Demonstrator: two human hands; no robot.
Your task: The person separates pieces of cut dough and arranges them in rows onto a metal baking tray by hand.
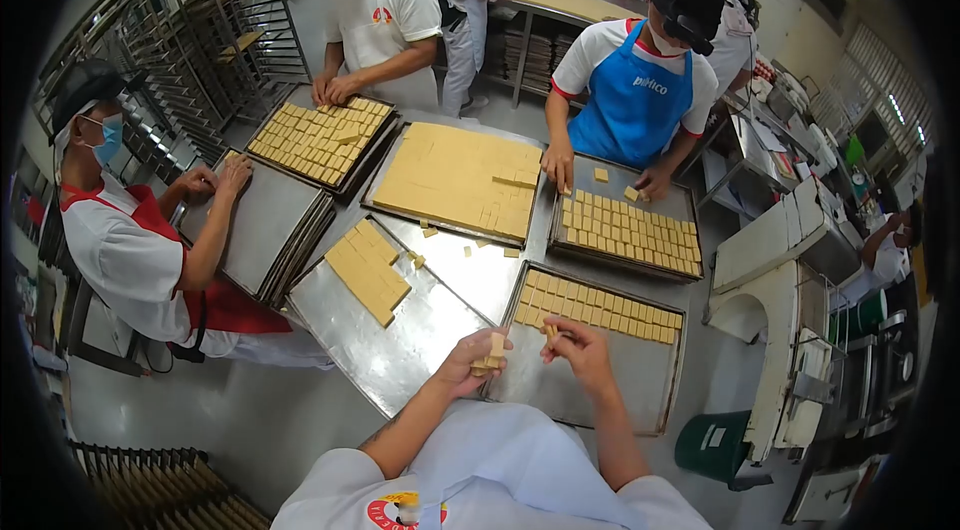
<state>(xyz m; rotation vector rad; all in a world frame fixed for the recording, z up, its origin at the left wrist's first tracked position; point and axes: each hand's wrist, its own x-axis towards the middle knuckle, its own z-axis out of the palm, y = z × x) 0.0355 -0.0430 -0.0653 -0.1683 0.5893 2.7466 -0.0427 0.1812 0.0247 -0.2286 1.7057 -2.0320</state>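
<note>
My left hand [466, 366] is closed around a few small rectangular dough pieces [494, 352], held low in front of my apron. To its right, my right hand [580, 351] pinches a single dough piece [549, 330] between thumb and fingers. Both hands are above the near edge of a metal baking tray [620, 380]. Rows of cut yellow dough pieces [598, 310] fill the far part of that tray, while its near part is bare metal. Left of my hands, a partly used slab of cut dough [360, 268] lies on the steel table [425, 370].
A large dough slab [450, 175] sits on a tray mid-table, with scraps near it. Co-workers' hands [655, 182] place pieces on trays at right and far left. Stacked trays [265, 230] stand left; a green bin [712, 445] is on the floor at right.
</note>
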